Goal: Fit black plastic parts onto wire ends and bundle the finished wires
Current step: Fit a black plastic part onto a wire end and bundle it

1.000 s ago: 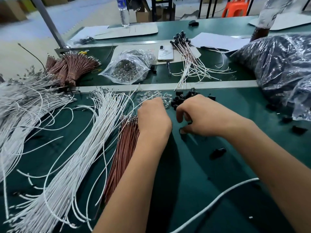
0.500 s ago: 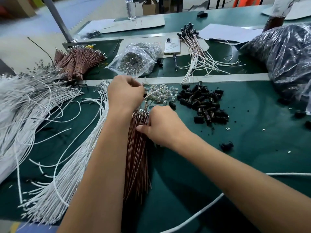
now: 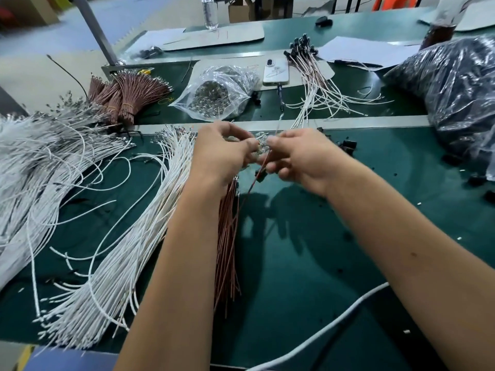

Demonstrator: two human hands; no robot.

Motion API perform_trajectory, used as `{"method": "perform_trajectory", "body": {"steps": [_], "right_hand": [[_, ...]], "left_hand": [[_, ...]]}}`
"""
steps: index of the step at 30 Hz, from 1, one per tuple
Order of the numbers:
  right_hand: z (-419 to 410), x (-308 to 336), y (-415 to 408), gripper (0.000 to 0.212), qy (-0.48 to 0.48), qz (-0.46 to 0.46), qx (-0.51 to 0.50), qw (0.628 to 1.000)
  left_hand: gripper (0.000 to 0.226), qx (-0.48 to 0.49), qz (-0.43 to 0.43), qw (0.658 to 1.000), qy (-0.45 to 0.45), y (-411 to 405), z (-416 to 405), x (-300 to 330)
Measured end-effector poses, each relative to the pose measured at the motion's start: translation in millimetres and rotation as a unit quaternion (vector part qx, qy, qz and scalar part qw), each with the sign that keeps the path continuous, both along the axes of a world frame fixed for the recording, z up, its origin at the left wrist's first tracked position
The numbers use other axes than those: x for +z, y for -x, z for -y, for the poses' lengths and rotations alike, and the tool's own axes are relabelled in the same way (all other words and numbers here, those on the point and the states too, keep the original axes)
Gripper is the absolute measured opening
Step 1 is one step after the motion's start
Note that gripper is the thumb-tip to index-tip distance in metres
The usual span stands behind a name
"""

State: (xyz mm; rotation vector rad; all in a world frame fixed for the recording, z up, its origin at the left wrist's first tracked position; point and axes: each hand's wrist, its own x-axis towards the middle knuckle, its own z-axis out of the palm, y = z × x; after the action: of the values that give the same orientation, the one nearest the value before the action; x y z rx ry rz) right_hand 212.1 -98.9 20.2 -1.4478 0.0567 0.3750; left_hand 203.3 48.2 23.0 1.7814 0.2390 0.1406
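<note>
Pinching a single brown wire (image 3: 261,170) between both hands over the green table (image 3: 308,263): left hand (image 3: 219,153) with fingers curled around its upper part, right hand (image 3: 302,159) gripping it just beside, thumb and forefinger closed; whether a black part already sits between the blurred fingertips cannot be told. Trailing from the grip down toward the near side, over a loose bundle of brown wires (image 3: 227,250) lying under the left forearm. Fanned out to the left, a large sheaf of white wires (image 3: 120,263), and farther left another heap of white wires (image 3: 34,156). Scattered just right of the right hand, loose black plastic parts (image 3: 348,145). Lying open at far centre, a clear plastic bag (image 3: 217,95) holding small shiny metal pieces. Slumped at far right, a big dark bag (image 3: 455,89), seemingly full of black parts. Resting beyond the clear bag, a phone (image 3: 276,72), with finished wires (image 3: 316,84) capped in black beside it, and tied brown bundles (image 3: 126,97) at far left.
</note>
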Motion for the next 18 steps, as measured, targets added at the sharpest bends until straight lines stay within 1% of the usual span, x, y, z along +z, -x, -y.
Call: {"method": "perform_trajectory", "body": {"steps": [3,6,8,10,12,13,15,17,18], "right_hand": [[26,4,-9,0.017,-0.027,0.054,-0.104,0.993],[59,5,-15,0.018,-0.011,0.104,-0.209,0.972],[79,6,-15,0.018,-0.019,0.123,-0.261,0.957],[95,4,-13,0.017,-0.021,0.136,-0.292,0.947],[106,1,-7,0.019,-0.019,0.135,-0.286,0.949],[110,-3,-3,0.021,-0.014,0.125,-0.264,0.956],[114,-13,8,0.021,0.026,0.103,-0.192,0.976],[115,-24,18,0.014,0.066,0.093,-0.132,0.985],[115,-28,21,0.010,0.061,0.089,-0.120,0.987]], "left_hand": [[0.008,-0.089,-0.034,0.992,0.078,9,24,5],[0.010,-0.172,-0.077,0.970,0.155,14,45,5],[0.009,-0.229,-0.095,0.957,0.148,15,61,2],[0.009,-0.274,-0.110,0.946,0.132,15,76,-3],[0.013,-0.283,-0.109,0.944,0.131,15,90,-10],[0.014,-0.271,-0.100,0.948,0.135,13,96,-14],[0.014,-0.243,-0.069,0.959,0.132,11,102,-22],[0.011,-0.232,-0.036,0.965,0.117,10,105,-31],[0.008,-0.232,-0.021,0.966,0.115,11,105,-34]]}}
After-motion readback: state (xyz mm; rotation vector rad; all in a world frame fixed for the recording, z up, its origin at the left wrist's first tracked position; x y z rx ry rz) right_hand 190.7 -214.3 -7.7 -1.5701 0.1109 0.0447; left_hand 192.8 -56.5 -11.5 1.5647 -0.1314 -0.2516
